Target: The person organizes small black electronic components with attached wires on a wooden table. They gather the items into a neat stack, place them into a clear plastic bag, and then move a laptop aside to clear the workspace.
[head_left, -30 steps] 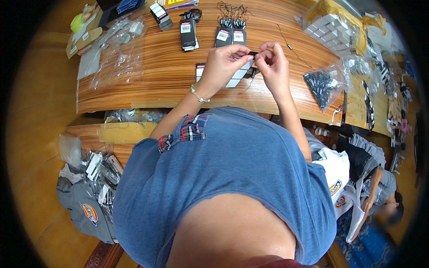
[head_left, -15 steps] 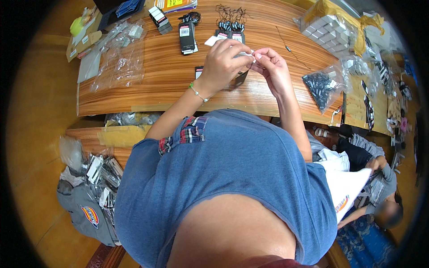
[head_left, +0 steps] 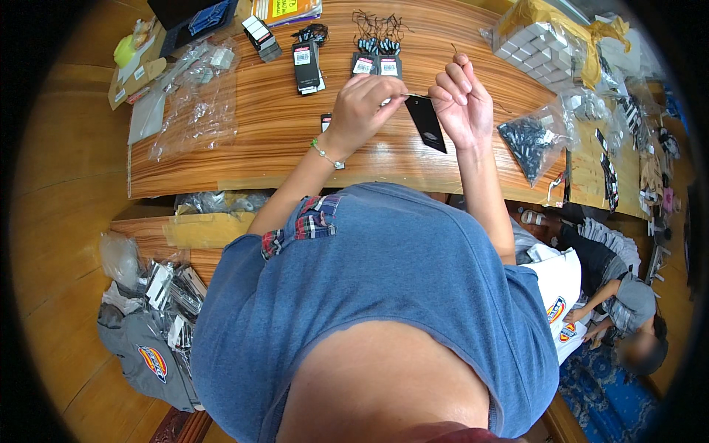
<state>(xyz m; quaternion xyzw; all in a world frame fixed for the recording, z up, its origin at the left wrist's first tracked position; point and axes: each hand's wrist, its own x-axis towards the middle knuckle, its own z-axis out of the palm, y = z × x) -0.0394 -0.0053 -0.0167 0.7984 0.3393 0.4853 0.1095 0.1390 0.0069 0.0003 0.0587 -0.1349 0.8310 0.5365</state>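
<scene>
Above the table, my left hand (head_left: 367, 105) is closed, its thumb and finger pinching the upper corner of a black hang tag (head_left: 425, 130). The tag hangs tilted between my two hands. My right hand (head_left: 464, 103) is raised beside it with curled fingers, the lower ones close to the tag's upper right corner; what they grip is hidden. A thin dark cord (head_left: 454, 48) shows past its fingertips, and I cannot tell whether it is held or lies behind. Black tags with looped cords (head_left: 377, 65) lie just beyond my hands. Another tag (head_left: 326, 120) is partly covered by my left forearm.
A stack of black tags (head_left: 305, 65) and a small box stack (head_left: 262, 37) stand far left. Clear plastic bags (head_left: 199, 100) lie left. At right are a bag of dark small parts (head_left: 529, 144) and a carton of white boxes (head_left: 543, 48). Another person (head_left: 628, 299) handles white garments at lower right.
My hands have moved apart, my right hand rising and turning palm-inward. The black tag now hangs in view between them; the white piece at my left hand no longer shows. The other person's hands moved.
</scene>
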